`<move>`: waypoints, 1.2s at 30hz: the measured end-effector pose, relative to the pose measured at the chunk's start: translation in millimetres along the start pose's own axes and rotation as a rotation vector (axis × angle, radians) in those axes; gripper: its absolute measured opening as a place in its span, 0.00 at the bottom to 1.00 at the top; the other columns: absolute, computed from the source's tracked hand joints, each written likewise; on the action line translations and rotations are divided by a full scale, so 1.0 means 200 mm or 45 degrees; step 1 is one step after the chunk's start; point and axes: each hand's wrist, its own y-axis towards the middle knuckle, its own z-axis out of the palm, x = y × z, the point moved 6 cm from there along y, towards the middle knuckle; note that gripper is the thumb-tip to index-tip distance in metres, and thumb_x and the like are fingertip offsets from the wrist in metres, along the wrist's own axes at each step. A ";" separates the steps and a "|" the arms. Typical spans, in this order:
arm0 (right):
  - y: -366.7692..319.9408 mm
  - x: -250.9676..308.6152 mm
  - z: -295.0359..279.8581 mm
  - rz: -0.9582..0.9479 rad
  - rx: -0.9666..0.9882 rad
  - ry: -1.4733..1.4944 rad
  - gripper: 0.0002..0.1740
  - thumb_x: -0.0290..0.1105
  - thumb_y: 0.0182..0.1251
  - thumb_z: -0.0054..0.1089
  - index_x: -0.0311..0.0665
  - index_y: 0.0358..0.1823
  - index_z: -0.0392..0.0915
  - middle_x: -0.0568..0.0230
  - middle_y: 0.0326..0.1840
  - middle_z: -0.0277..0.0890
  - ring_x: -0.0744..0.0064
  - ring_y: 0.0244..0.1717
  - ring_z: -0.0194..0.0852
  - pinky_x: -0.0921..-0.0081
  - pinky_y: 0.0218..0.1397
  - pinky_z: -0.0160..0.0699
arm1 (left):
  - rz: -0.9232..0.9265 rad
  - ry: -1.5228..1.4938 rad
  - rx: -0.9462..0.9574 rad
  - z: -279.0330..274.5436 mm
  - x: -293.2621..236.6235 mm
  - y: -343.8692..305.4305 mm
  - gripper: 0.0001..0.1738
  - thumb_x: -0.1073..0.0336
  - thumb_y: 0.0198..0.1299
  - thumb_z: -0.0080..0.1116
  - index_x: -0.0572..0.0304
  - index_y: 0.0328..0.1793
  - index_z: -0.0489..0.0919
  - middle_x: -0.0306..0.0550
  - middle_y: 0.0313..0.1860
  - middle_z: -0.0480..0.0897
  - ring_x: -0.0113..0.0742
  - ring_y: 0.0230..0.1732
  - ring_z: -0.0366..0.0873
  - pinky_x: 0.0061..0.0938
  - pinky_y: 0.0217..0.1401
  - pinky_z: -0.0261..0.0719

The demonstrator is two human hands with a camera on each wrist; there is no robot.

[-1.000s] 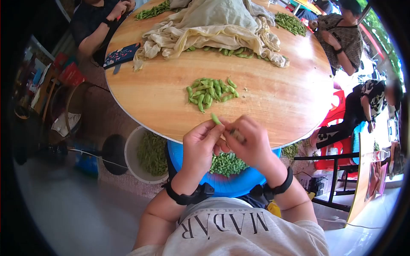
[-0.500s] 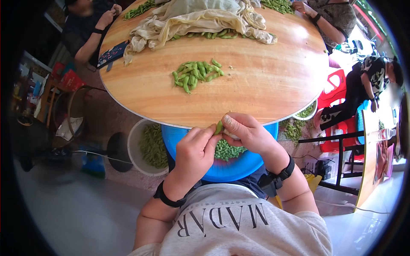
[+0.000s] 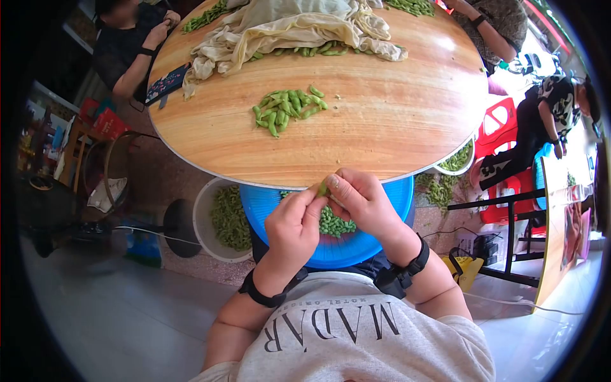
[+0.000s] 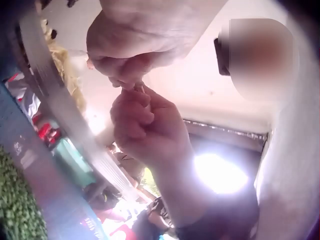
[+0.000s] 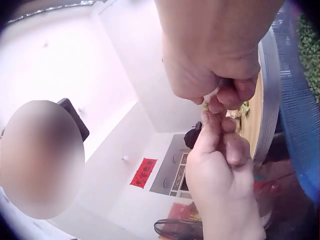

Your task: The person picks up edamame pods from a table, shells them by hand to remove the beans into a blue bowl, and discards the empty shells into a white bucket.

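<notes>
Over a blue basin (image 3: 331, 256), both hands meet at one green edamame pod (image 3: 323, 189). My left hand (image 3: 291, 226) pinches one end between thumb and fingers. The right hand (image 3: 368, 202) has its thumb pressed on the pod's other end, its remaining fingers curled under. A bit of something pale shows in the right fingers in the right wrist view. Shelled green beans (image 3: 334, 224) lie in the basin below, partly hidden by the hands. A small heap of whole pods (image 3: 280, 113) sits on the round wooden table (image 3: 382, 140) beyond.
A white tub of pods (image 3: 202, 239) stands left of the basin; another white container (image 3: 468, 162) is at the right. A crumpled cloth (image 3: 280, 41) covers more pods on the table. Other people sit around it. The table's edge (image 3: 248, 184) runs just beyond my hands.
A second ago the pod stuck up from the left fingers with the right hand slightly apart. Now the right thumb presses on it, and both hands are lower relative to the table's edge.
</notes>
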 end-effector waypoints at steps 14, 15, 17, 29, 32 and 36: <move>-0.05 0.01 -0.07 -0.320 0.058 -0.702 0.15 0.37 0.57 0.64 0.31 0.31 0.74 0.60 0.19 0.68 0.76 0.22 0.64 0.77 0.26 0.66 | -1.156 -1.029 0.321 0.09 0.22 -0.15 0.09 0.67 0.61 0.53 0.67 0.35 0.77 0.42 0.20 0.76 0.21 0.12 0.66 0.14 0.13 0.62; -0.04 0.04 -0.09 -0.412 0.010 -0.793 0.16 0.38 0.55 0.66 0.31 0.32 0.74 0.59 0.20 0.69 0.75 0.23 0.65 0.76 0.27 0.67 | -1.084 -0.891 0.309 0.09 0.24 -0.16 0.09 0.67 0.61 0.52 0.66 0.32 0.75 0.44 0.19 0.76 0.22 0.11 0.66 0.15 0.11 0.60; -0.04 0.07 -0.07 -0.422 0.037 -0.703 0.18 0.39 0.50 0.69 0.32 0.34 0.76 0.56 0.24 0.74 0.74 0.28 0.70 0.76 0.32 0.70 | -1.026 -0.898 0.375 0.10 0.21 -0.16 0.08 0.67 0.61 0.52 0.65 0.32 0.75 0.44 0.19 0.76 0.22 0.11 0.66 0.14 0.11 0.59; -0.10 0.16 -0.08 -0.513 -0.112 -1.033 0.11 0.32 0.50 0.66 0.34 0.32 0.78 0.56 0.27 0.74 0.59 0.28 0.73 0.72 0.32 0.72 | -1.054 -0.850 0.397 0.09 0.21 -0.18 0.06 0.70 0.60 0.54 0.66 0.33 0.75 0.45 0.20 0.78 0.23 0.12 0.69 0.16 0.13 0.65; -0.11 0.16 0.00 -0.455 0.054 -0.878 0.13 0.33 0.49 0.68 0.33 0.33 0.76 0.57 0.26 0.75 0.63 0.28 0.74 0.73 0.32 0.72 | -1.076 -0.972 0.407 0.09 0.20 -0.19 0.06 0.69 0.61 0.52 0.65 0.34 0.74 0.46 0.21 0.78 0.24 0.13 0.70 0.16 0.13 0.65; -0.07 0.08 0.00 -0.332 0.088 -0.707 0.14 0.31 0.49 0.69 0.33 0.34 0.75 0.59 0.26 0.76 0.73 0.28 0.74 0.76 0.32 0.72 | -1.310 -1.479 0.371 0.13 0.23 -0.22 0.09 0.66 0.62 0.52 0.63 0.31 0.75 0.48 0.21 0.78 0.26 0.11 0.68 0.16 0.13 0.65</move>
